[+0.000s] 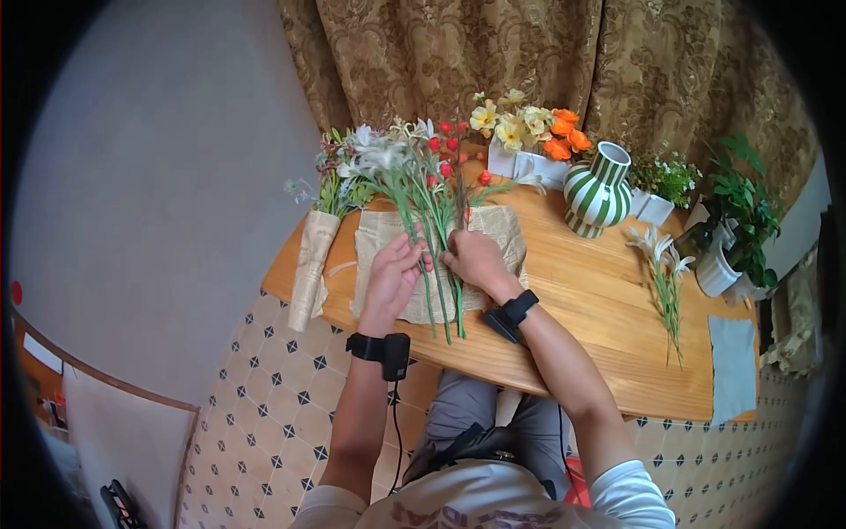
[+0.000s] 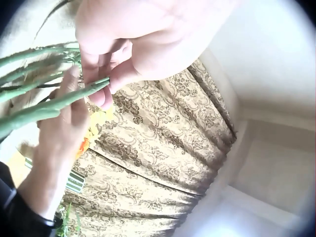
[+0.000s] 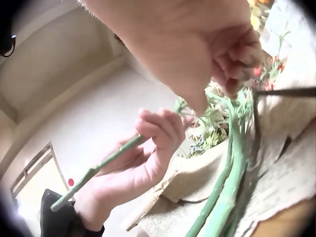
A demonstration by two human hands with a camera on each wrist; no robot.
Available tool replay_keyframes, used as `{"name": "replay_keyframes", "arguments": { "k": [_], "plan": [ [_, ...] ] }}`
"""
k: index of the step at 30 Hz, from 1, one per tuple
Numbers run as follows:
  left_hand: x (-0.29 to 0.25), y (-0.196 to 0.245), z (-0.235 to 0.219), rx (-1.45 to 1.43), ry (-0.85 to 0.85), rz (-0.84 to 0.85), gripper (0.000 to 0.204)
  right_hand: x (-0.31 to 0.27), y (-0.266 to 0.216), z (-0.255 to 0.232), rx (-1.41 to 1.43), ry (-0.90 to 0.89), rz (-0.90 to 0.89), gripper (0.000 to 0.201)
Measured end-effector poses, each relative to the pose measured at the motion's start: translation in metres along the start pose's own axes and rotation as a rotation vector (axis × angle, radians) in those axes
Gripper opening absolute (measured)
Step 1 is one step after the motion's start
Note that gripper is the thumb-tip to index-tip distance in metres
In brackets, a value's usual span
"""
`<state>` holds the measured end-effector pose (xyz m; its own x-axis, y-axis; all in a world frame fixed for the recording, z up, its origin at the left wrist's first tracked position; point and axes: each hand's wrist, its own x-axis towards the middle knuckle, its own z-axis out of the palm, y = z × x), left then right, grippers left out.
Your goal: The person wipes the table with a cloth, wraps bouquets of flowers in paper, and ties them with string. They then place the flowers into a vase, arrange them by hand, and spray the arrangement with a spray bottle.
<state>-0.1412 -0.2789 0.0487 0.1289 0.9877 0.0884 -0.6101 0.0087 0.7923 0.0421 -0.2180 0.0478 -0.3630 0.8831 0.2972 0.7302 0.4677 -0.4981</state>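
My left hand (image 1: 395,275) pinches a green stem (image 3: 96,170) between thumb and fingers; white flowers (image 1: 381,157) spread above it in the head view. My right hand (image 1: 480,263) has curled fingers around the upper part of several green stems (image 3: 229,190), close beside the left hand; its grip is partly hidden. A dark brown twig (image 1: 459,167) rises among these stems, near red berry-like blooms (image 1: 445,169). Beneath the stems lies a sheet of printed brown paper (image 1: 507,234). In the left wrist view, the right hand (image 2: 64,133) is seen behind the stems.
A paper-wrapped bouquet (image 1: 315,260) lies at the left table edge. At the back stand a white planter (image 1: 529,167) with yellow and orange flowers and a green-striped vase (image 1: 599,196). To the right are loose white lilies (image 1: 663,264), potted plants (image 1: 745,212) and a grey cloth (image 1: 733,366).
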Motion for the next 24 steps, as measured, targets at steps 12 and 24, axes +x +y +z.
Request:
{"name": "replay_keyframes", "arguments": {
  "k": [12,24],
  "plan": [
    [-0.031,0.083,0.049,0.168,-0.095,0.240,0.038,0.005,0.007,-0.010,0.615,-0.058,0.036,0.022],
    [0.020,0.083,0.106,0.642,-0.114,0.321,0.020,-0.042,0.122,-0.178,-0.199,0.964,0.066,0.060]
  ]
}}
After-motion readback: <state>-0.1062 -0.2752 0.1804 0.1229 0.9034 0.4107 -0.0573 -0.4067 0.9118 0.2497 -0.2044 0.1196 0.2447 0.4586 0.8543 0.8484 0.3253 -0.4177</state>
